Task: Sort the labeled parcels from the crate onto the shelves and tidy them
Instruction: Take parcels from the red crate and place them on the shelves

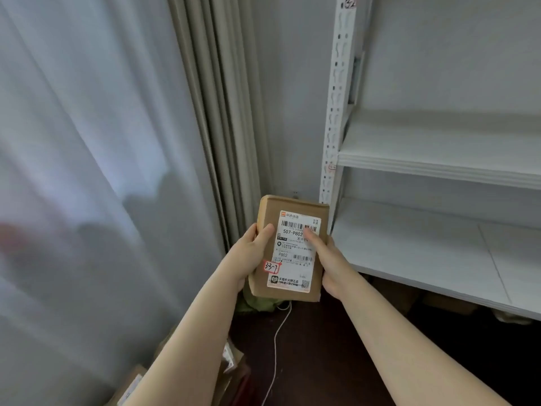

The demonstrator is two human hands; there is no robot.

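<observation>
Parcel (288,212), a small flat brown cardboard box with a white shipping label (292,272) and a red-edged sticker (271,266) handwritten 33-7, held up in mid-air just left of white shelves (424,247). Left hand (254,250) clasps its left edge, thumb on the front; right hand (326,256) clasps its right edge, thumb lying across the label. It looks stiff, light and not slippery, so gripping the two long edges should suit it. Beige curtain (228,112) hangs behind; a white cable (276,341) trails over the dark floor (336,347); blurred cardboard boxes (131,385) lie lower left
</observation>
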